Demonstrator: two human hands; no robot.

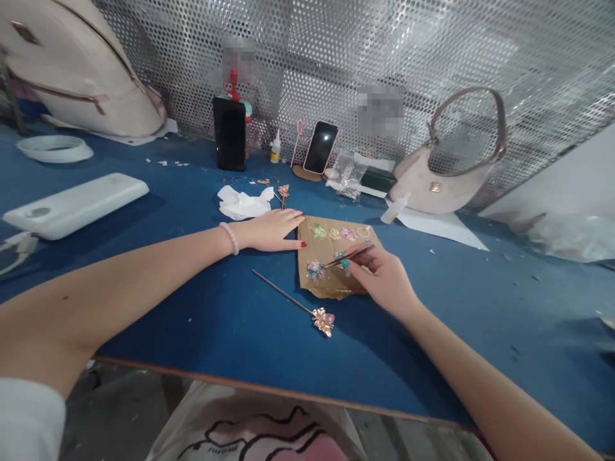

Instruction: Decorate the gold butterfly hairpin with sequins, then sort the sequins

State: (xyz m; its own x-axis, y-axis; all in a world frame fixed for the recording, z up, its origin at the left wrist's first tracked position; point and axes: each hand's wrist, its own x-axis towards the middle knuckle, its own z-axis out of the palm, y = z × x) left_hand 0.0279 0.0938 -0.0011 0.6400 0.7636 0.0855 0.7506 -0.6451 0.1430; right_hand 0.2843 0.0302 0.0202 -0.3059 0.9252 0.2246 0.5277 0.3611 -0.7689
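Observation:
My left hand (pixel 271 230) lies flat with fingers stretched out on the blue table, its fingertips touching the left edge of a brown cardboard piece (pixel 307 253). On the cardboard sit several small piles of coloured beads (pixel 333 234). My right hand (pixel 382 275) pinches thin metal tweezers (pixel 346 257), whose tips point left at a bead pile (pixel 316 269) near the cardboard's front. A gold hairpin with a flower end (pixel 323 319) lies on the table just in front of the cardboard.
Two phones (pixel 229 133) (pixel 321 146) stand at the back against perforated metal sheet. Crumpled tissue (pixel 243 203), glue bottles (pixel 275 147) (pixel 394 209), a beige handbag (pixel 442 182), a white power bank (pixel 74 205), a white ring (pixel 55 148) and a large bag (pixel 77 70) surround the work spot.

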